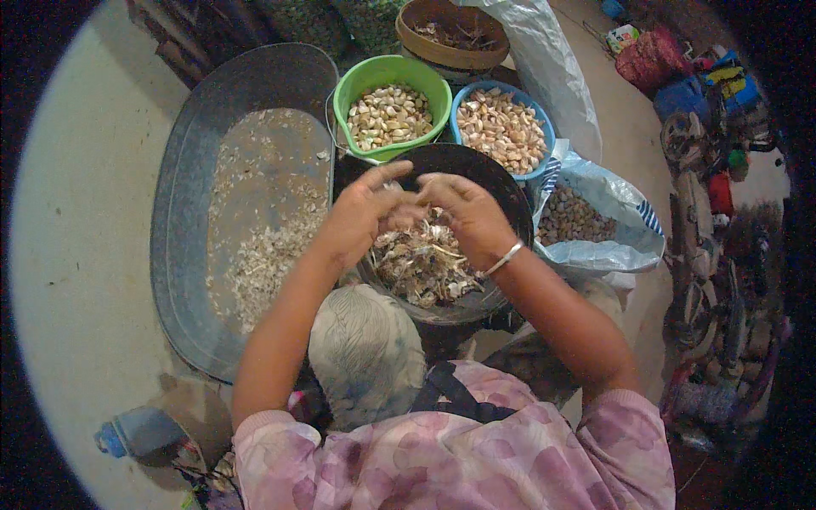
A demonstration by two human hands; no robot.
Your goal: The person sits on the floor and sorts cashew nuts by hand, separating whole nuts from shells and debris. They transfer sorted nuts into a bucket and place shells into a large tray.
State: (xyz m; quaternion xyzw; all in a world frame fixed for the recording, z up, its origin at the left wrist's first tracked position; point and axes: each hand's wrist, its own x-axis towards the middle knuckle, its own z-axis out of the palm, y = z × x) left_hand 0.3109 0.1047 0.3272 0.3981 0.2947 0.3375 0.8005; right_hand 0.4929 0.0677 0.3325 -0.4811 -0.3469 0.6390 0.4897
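My left hand [366, 207] and my right hand [465, 213] meet fingertip to fingertip over a dark round basin [519, 210]. Between the fingers a small pale piece seems to show, too blurred to name. Garlic heads and dry stalks [421, 268] lie in the basin below. Beyond it stand a green bucket [347, 95] of pale garlic cloves [389, 118] and a blue bowl [456, 118] of browner cloves [500, 127]. A large oval metal tub [178, 191] at the left holds papery garlic skins [271, 261].
An open plastic sack [599, 258] of small brown pieces [574, 217] lies right of the basin. A brown round container [411, 35] with dry scraps stands at the back. A blue jug [143, 430] lies at lower left. Assorted items line the right side.
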